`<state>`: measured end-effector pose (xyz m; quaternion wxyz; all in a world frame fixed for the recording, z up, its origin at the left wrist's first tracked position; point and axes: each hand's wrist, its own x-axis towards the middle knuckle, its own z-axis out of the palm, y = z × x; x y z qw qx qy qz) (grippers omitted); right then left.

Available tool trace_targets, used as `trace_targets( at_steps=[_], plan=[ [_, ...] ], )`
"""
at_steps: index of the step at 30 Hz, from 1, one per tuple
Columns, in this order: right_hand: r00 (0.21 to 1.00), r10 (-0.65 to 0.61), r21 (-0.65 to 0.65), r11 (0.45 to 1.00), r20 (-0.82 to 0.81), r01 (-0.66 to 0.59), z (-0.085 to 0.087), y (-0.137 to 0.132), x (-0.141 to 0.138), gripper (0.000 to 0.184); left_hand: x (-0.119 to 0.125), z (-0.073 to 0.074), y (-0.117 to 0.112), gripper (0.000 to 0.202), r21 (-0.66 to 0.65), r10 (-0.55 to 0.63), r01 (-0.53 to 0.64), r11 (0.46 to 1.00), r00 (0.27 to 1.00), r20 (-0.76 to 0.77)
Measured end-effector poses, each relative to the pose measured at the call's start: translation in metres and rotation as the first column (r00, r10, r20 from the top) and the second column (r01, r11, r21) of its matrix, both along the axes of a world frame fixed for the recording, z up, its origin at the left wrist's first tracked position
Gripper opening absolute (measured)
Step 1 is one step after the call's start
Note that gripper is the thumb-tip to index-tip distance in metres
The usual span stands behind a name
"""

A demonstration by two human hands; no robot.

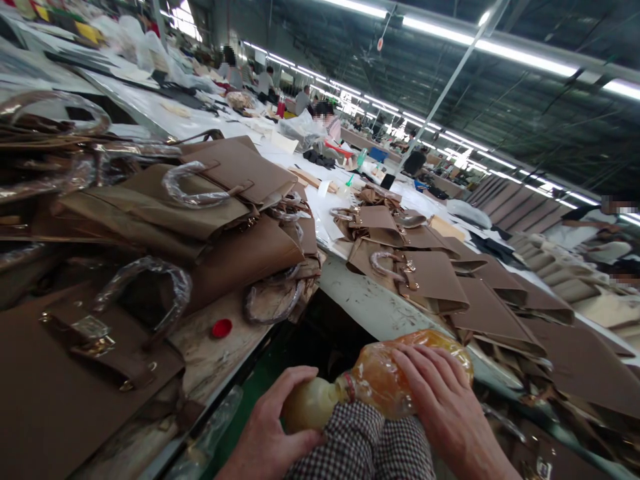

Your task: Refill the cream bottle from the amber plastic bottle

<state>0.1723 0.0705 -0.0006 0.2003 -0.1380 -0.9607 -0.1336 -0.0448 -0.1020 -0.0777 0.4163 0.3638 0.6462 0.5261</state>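
Amber plastic bottle [373,377] was held firmly, left hand [267,427] closed on its pale narrow end, right hand [440,400] wrapped over its wide body, while finished-looking brown leather handbags [245,247] lay piled on the worn bench [370,300].

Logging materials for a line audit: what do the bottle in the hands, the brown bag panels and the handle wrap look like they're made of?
Bottle: thin, glossy clear plastic, judging by the creases, with amber showing through. Brown bag panels: smooth matte leather or a leather-like synthetic; the look can't settle which. Handle wrap: clear plastic film, shiny and wrinkled.
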Motion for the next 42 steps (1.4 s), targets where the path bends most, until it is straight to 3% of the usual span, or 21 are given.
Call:
trace_targets(
  at_steps=[7, 13, 19, 25, 31, 42],
  plan=[
    [1.000, -0.008, -0.004, 1.000, -0.017, 0.008, 0.000, 0.000, 0.002, 0.046, 0.001, 0.001, 0.000, 0.062, -0.016, -0.033, 0.033, 0.999, 0.999, 0.011],
    [1.000, -0.012, 0.002, 1.000, -0.013, 0.012, 0.004, -0.001, 0.005, 0.045, 0.005, 0.009, 0.002, 0.061, 0.000, 0.020, -0.020, 1.000, 0.998, 0.055],
    [1.000, -0.006, 0.024, 1.000, -0.020, 0.006, 0.006, -0.001, 0.004, 0.045, 0.005, 0.003, 0.004, 0.061, 0.018, -0.020, 0.019, 1.000, 0.999, 0.034],
    [1.000, -0.001, 0.080, 0.997, 0.007, 0.000, 0.012, -0.003, 0.003, 0.041, 0.006, 0.007, 0.002, 0.059, 0.020, 0.011, -0.013, 1.000, 0.997, 0.070],
    [1.000, -0.015, 0.075, 0.997, 0.010, 0.014, 0.013, -0.003, 0.005, 0.038, 0.003, 0.004, 0.002, 0.062, 0.007, -0.054, 0.054, 0.999, 0.998, 0.015],
    [1.000, -0.008, 0.071, 0.997, 0.009, 0.007, 0.022, -0.007, 0.004, 0.040, 0.005, 0.006, -0.001, 0.060, 0.025, -0.020, 0.018, 1.000, 0.998, 0.060]
  ],
)
